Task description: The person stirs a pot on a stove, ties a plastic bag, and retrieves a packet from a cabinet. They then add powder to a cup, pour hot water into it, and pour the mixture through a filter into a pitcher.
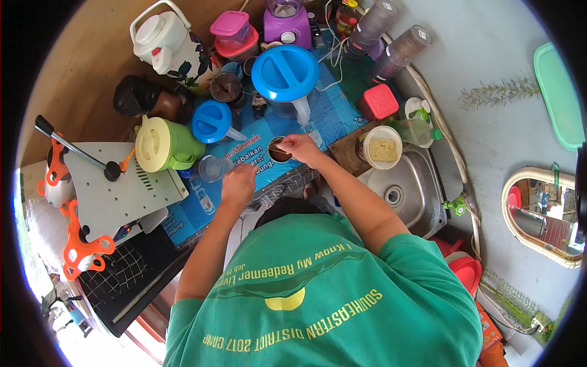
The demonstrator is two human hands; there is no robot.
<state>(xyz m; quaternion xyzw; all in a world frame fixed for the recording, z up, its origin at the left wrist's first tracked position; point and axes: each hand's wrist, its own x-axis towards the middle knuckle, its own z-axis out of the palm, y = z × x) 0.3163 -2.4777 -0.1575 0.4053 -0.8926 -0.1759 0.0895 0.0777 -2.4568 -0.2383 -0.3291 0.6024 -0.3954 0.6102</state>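
My right hand (301, 150) pinches a thin light utensil (279, 147) over a round cup with a dark brown inside (280, 153). Most of the utensil is hidden by the fingers. To the left, my left hand (239, 182) is closed, its fingers curled low over the table's front edge; I cannot tell what it holds, if anything. Beside its knuckles stands a clear plastic cup (214, 169). Behind both hands are a large pitcher with a blue lid (285, 72) and a smaller blue-lidded pitcher (211, 121).
The table has a blue printed cover (269, 174). A green pitcher (160, 147) and a lever-handled metal plate (116, 183) stand left. On the right are a tub of pale paste (383, 148), a green-capped bottle (413, 132) and a steel sink (422, 189). A purple blender (287, 27) stands behind.
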